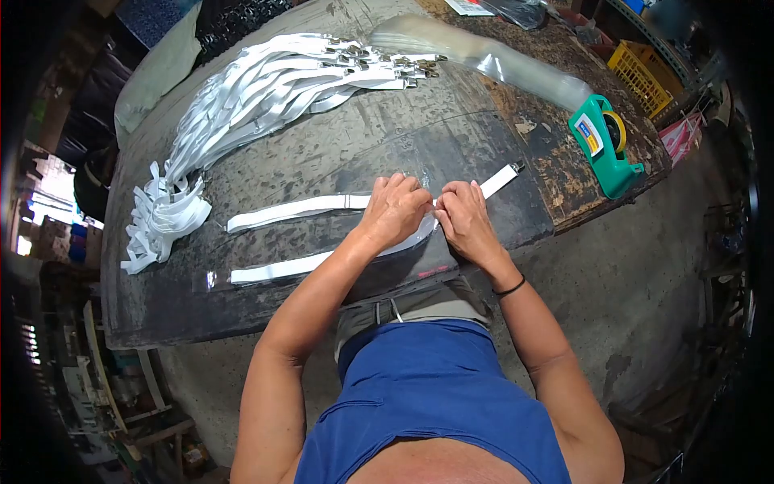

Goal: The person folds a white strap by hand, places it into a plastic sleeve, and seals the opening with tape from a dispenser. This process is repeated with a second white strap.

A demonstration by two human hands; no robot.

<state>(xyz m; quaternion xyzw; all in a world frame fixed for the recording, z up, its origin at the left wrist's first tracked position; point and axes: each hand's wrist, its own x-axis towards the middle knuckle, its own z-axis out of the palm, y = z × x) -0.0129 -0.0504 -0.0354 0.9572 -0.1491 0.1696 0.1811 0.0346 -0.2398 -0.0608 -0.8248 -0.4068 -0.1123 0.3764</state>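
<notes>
Where the right grip point(468, 216) ends, white strap point(501, 181) emerges.

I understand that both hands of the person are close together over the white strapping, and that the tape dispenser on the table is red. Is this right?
Not quite: the tape dispenser is green, as the head view shows. Both hands, left and right, are indeed close together over the white strapping.

From the hands point(397, 210), I can reach out at 12 o'clock over bare bench point(439, 125) until the long clear plastic point(528, 77) gets in my way. The big heap of white straps point(266, 89) blocks 11 o'clock. The upper strap point(298, 212) lies at 9 and the lower strap point(282, 267) at 8, with a gap between. At 2, a clip point(519, 166) comes first, then the green tape holder point(598, 153).
</notes>
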